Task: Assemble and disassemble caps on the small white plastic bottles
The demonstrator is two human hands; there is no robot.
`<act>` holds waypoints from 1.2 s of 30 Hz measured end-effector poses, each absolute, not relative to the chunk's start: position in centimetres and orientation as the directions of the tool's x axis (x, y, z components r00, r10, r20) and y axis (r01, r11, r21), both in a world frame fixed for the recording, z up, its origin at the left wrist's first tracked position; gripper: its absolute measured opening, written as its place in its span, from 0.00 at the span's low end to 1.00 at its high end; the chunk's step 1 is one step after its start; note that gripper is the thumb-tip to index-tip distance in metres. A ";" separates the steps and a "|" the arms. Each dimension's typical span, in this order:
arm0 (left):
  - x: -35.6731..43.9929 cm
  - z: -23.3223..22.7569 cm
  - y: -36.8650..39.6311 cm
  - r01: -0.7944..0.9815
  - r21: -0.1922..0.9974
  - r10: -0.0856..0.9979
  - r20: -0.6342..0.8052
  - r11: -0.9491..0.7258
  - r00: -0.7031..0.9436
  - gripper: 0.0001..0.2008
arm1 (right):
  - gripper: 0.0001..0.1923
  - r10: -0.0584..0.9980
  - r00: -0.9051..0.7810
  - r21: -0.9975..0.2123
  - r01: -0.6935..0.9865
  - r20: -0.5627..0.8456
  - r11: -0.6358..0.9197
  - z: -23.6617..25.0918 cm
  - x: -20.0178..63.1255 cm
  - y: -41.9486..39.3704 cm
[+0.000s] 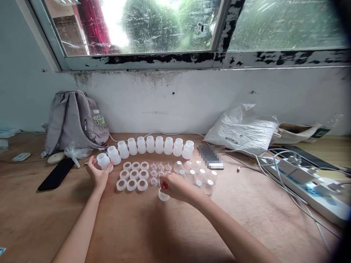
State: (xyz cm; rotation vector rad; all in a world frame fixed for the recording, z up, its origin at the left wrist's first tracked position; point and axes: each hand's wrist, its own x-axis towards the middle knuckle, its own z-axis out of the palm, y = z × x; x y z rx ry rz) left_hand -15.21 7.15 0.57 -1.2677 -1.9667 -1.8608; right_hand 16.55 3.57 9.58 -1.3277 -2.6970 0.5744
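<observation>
Your left hand (98, 174) is reaching to the near end of the curved row of white bottles (150, 144), and its fingers are curling around the end bottle (103, 161), thumb on one side and fingertips on the other, clamped on it while it is standing upright on the desk (137, 226). Just to the right of those fingers the white rings (133, 175) are lying in three short rows.

Your right hand (175, 187) is hovering low in front of the small clear valves (160, 168), and its fingers are pinched together on a clear ring cap (163, 195) that is hanging below the fingertips, just above or touching the desk; which, you cannot tell. Beyond and to the right of these fingers the clear domed cups (201, 174) are sitting in a cluster.

Further behind your left fingers a grey backpack (74, 122) is leaning on the wall, with a black phone (56, 174) lying flat to their left. Well to the right of your right fingers a white power strip (307, 188) with tangled cables is lying near a white plastic bag (242, 129).
</observation>
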 end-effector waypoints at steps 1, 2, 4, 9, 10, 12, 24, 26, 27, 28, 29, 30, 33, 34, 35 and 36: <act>-15.0 0.9 6.9 0.654 0.743 0.430 0.642 -0.142 -0.635 0.41 | 0.02 0.769 -0.631 -0.361 0.744 -0.103 0.562 9.3 16.5 3.5; -14.8 1.1 6.7 0.640 0.752 0.408 0.640 -0.158 -0.651 0.38 | 0.03 0.761 -0.638 -0.355 0.743 -0.117 0.568 9.1 16.4 3.4; -14.6 1.4 6.5 0.562 0.804 0.395 0.589 -0.195 -0.705 0.31 | 0.04 0.753 -0.641 -0.339 0.748 -0.146 0.571 8.7 16.3 3.3; -15.3 1.2 7.1 0.370 0.885 0.408 0.460 -0.282 -0.789 0.23 | 0.14 0.749 -0.626 -0.295 0.773 -0.218 0.561 8.7 15.9 2.6; -15.5 1.0 7.3 0.330 0.895 0.425 0.436 -0.301 -0.793 0.22 | 0.15 0.752 -0.620 -0.284 0.779 -0.224 0.558 8.7 15.8 2.5; -15.9 0.7 7.6 0.256 0.911 0.452 0.386 -0.322 -0.804 0.20 | 0.14 0.758 -0.613 -0.261 0.786 -0.221 0.560 8.6 15.5 2.3; -15.1 1.5 6.4 0.403 0.856 0.268 0.492 -0.323 -0.828 0.14 | 0.04 0.800 -0.585 -0.354 0.725 0.137 0.591 3.0 13.3 0.9; -14.7 1.7 5.9 0.482 0.827 0.246 0.551 -0.290 -0.797 0.14 | 0.04 0.795 -0.547 -0.384 0.697 0.262 0.606 1.5 13.2 0.3; -14.5 1.8 5.7 0.527 0.804 0.241 0.589 -0.276 -0.771 0.14 | 0.03 0.787 -0.542 -0.388 0.684 0.296 0.617 0.9 13.1 0.1; -14.2 1.8 5.4 0.568 0.779 0.244 0.625 -0.267 -0.742 0.14 | 0.03 0.775 -0.544 -0.389 0.670 0.323 0.632 0.5 13.0 0.0; -13.9 1.8 5.3 0.602 0.754 0.254 0.656 -0.262 -0.711 0.14 | 0.04 0.766 -0.547 -0.389 0.659 0.338 0.643 0.2 12.9 -0.1; -13.6 1.8 5.1 0.629 0.733 0.272 0.680 -0.260 -0.681 0.13 | 0.04 0.762 -0.548 -0.391 0.654 0.345 0.647 0.0 12.9 -0.1; -12.4 1.7 4.7 0.684 0.671 0.355 0.737 -0.286 -0.575 0.10 | 0.05 0.779 -0.533 -0.411 0.662 0.329 0.627 0.0 12.8 0.0; -12.0 1.7 4.6 0.699 0.642 0.380 0.760 -0.314 -0.527 0.08 | 0.05 0.784 -0.533 -0.420 0.662 0.319 0.621 0.2 12.9 0.1; -11.6 1.6 4.6 0.712 0.609 0.399 0.785 -0.350 -0.474 0.07 | 0.05 0.784 -0.539 -0.430 0.656 0.309 0.620 0.3 12.9 0.1; -11.2 1.6 4.5 0.722 0.574 0.415 0.807 -0.387 -0.420 0.05 | 0.05 0.780 -0.550 -0.442 0.644 0.299 0.624 0.5 13.0 0.0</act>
